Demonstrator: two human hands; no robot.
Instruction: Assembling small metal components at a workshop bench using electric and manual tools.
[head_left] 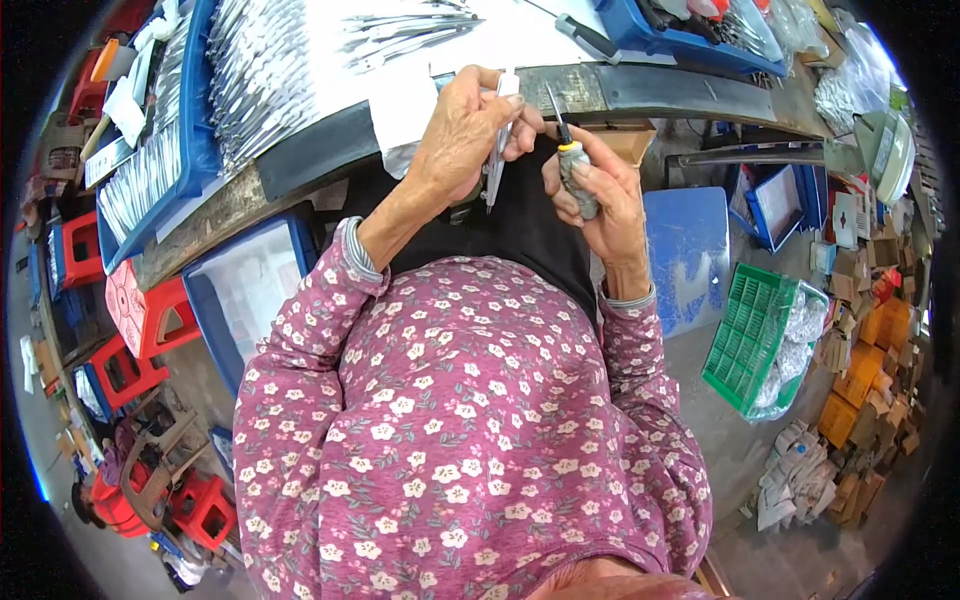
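Note:
My left hand (462, 135) is closed on a slim silver pointed metal piece (494, 178), which hangs nearly upright with its narrow tip down. A pale end sticks out above the fingers. My right hand (606, 190) wraps round the taped grey handle of a screwdriver (577, 172) with a yellow and black collar. Its thin shaft points up and slightly left, apart from the silver piece. Both hands are held just in front of the bench edge. On the white bench surface ahead, several similar silver pieces (405, 38) lie loosely.
A dense heap of silver pieces (258, 80) lies at the left, beside a blue tray (203, 100) of more. Another screwdriver (588, 38) rests near a blue bin (690, 52) at right. A green crate (742, 335) stands on the floor; red stools (150, 310) are at left.

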